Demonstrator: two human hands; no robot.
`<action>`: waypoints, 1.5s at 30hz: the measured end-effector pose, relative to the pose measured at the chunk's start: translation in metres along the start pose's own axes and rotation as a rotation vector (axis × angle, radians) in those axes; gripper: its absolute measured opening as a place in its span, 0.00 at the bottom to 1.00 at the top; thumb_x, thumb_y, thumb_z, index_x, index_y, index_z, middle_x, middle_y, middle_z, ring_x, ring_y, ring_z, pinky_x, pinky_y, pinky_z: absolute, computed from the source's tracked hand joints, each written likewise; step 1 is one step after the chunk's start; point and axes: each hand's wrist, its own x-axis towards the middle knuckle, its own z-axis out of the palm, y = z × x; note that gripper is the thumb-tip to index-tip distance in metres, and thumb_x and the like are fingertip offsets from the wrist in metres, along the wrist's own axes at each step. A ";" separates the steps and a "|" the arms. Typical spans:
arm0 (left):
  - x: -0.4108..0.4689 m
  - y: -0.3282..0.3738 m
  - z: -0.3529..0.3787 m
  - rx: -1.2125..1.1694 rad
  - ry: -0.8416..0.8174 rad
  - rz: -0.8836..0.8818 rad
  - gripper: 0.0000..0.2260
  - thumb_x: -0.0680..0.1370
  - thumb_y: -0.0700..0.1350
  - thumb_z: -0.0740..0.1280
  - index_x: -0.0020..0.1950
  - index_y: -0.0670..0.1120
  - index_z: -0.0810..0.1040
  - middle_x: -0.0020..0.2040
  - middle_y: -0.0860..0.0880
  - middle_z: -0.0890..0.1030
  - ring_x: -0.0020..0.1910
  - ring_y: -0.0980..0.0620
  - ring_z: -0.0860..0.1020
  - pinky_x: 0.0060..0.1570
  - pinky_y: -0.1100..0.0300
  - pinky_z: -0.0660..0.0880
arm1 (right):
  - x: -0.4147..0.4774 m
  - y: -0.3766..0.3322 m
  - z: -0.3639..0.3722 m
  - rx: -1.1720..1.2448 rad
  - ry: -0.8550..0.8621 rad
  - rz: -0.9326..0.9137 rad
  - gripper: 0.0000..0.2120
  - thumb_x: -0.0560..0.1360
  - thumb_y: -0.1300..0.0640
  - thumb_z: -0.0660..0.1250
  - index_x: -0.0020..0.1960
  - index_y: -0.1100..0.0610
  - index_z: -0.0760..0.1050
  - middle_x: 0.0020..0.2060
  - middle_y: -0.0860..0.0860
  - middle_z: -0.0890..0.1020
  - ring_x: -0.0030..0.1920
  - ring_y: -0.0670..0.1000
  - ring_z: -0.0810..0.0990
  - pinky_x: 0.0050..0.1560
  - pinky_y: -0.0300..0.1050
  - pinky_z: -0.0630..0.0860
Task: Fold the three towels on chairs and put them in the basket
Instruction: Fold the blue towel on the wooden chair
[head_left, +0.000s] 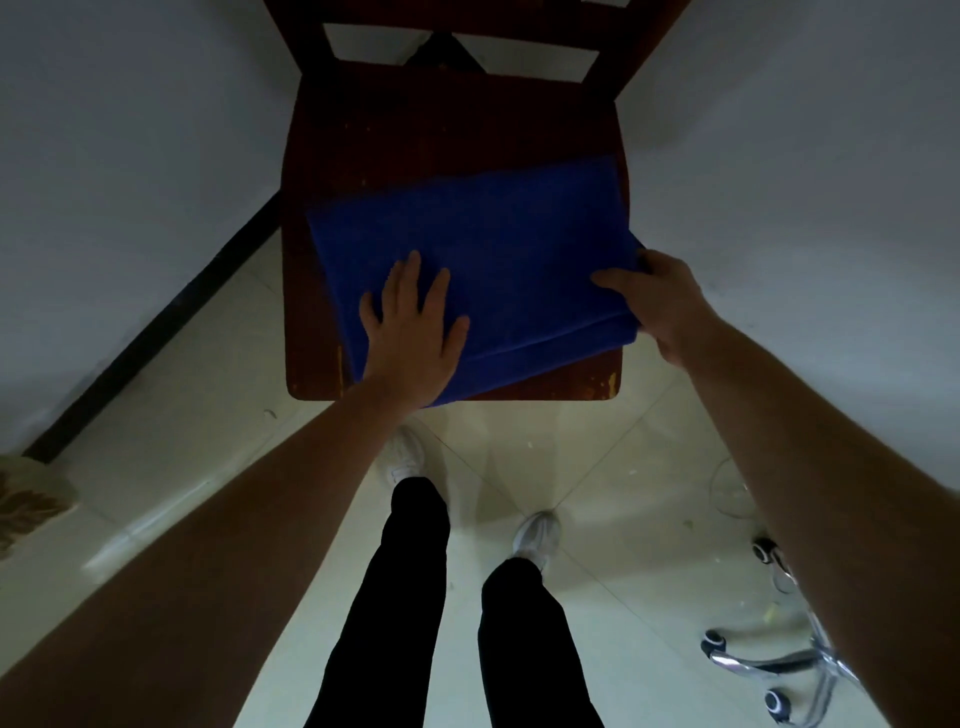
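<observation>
A blue towel (483, 249), folded into a flat rectangle, lies on the seat of a dark brown wooden chair (415, 130). Its near edge hangs slightly over the seat front. My left hand (413, 332) rests flat on the towel's near left part, fingers spread. My right hand (660, 301) grips the towel's right edge, thumb on top and fingers curled underneath. No basket and no other towels are in view.
The chair stands in a corner between two white walls, with a black baseboard (156, 332) on the left. My legs and white shoes stand on the pale tiled floor (597, 467). A chrome wheeled chair base (769, 660) sits at lower right.
</observation>
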 end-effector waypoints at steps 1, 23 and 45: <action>0.002 -0.006 -0.011 -0.107 0.096 -0.042 0.26 0.81 0.56 0.55 0.76 0.47 0.62 0.78 0.40 0.58 0.76 0.39 0.58 0.70 0.37 0.56 | -0.004 -0.007 0.005 -0.005 -0.013 -0.033 0.24 0.74 0.56 0.73 0.68 0.56 0.74 0.60 0.53 0.81 0.56 0.56 0.81 0.59 0.57 0.80; 0.018 -0.091 -0.084 -0.469 0.173 -0.325 0.28 0.74 0.45 0.67 0.73 0.46 0.65 0.69 0.42 0.68 0.65 0.44 0.70 0.61 0.51 0.70 | -0.069 0.042 0.162 -0.467 -0.217 -0.596 0.15 0.79 0.56 0.64 0.66 0.51 0.76 0.58 0.50 0.78 0.51 0.48 0.81 0.52 0.51 0.80; 0.054 -0.094 -0.097 -0.468 0.310 -0.377 0.14 0.78 0.45 0.64 0.62 0.42 0.77 0.56 0.46 0.80 0.51 0.51 0.78 0.48 0.59 0.75 | -0.028 0.038 0.141 -0.429 -0.013 -0.350 0.17 0.72 0.57 0.72 0.58 0.53 0.73 0.36 0.43 0.77 0.36 0.40 0.76 0.35 0.34 0.70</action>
